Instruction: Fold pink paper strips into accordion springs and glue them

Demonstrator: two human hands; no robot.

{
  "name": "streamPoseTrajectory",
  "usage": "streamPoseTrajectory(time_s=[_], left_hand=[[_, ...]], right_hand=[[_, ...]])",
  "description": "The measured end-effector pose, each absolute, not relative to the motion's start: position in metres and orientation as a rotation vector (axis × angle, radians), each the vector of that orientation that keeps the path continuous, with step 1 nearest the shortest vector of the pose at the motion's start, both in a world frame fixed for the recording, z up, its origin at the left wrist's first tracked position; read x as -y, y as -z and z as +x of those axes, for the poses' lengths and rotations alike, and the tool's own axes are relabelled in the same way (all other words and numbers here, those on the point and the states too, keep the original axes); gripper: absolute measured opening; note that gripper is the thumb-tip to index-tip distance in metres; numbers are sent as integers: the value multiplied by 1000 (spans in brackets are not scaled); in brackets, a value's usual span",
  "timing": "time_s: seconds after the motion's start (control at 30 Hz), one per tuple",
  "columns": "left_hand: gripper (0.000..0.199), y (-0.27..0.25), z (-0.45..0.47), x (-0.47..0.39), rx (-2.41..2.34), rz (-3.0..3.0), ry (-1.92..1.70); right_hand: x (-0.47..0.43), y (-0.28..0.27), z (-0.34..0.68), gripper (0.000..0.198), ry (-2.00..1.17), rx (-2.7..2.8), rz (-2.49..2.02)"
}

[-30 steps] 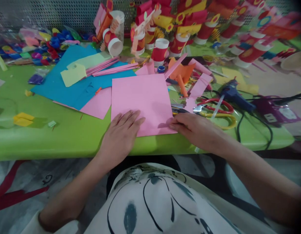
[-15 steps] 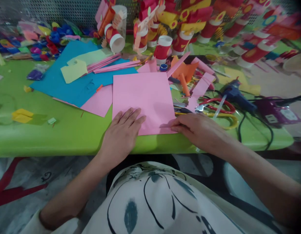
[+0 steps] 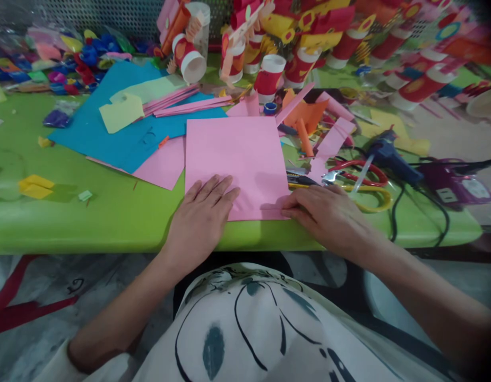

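A pink sheet of paper [image 3: 237, 151] lies flat at the front of the green table, with a narrow fold along its near edge. My left hand [image 3: 203, 215] rests on its lower left part, fingers stretched out and flat. At the lower right corner, my right hand [image 3: 319, 212] pinches the folded edge between thumb and fingers. Just beyond that hand lie red-handled scissors [image 3: 370, 172], a yellow-handled pair [image 3: 375, 200] and a dark cutter [image 3: 303, 180], partly covered.
Blue paper [image 3: 105, 127] with pink strips lies at the left. A glue gun [image 3: 394, 156] with its cable sits at the right beside a purple box [image 3: 452, 183]. Red paper cups [image 3: 269, 79] and several decorated cup figures stand at the back. The table's front edge [image 3: 110, 244] is close.
Both hands stay in nearly the same place on the pink paper. The view has shifted slightly, and the fold line at the near edge shows a little more clearly.
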State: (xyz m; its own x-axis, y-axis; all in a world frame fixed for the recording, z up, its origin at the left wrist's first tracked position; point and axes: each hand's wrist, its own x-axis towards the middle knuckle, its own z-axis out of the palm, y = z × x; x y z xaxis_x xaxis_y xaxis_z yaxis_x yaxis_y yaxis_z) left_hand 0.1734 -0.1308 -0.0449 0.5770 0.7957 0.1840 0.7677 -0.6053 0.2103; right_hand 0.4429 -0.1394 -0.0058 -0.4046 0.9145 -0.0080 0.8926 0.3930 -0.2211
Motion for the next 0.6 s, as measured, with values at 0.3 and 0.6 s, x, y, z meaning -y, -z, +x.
streamPoseTrajectory(time_s=[0.3, 0.6], left_hand=[[45, 42, 176, 132, -1359, 2630, -435], [47, 38, 178, 133, -1393, 2616, -446]], right_hand=[[139, 4, 443, 23, -230, 2552, -1663], [140, 9, 452, 25, -214, 2559, -1594]])
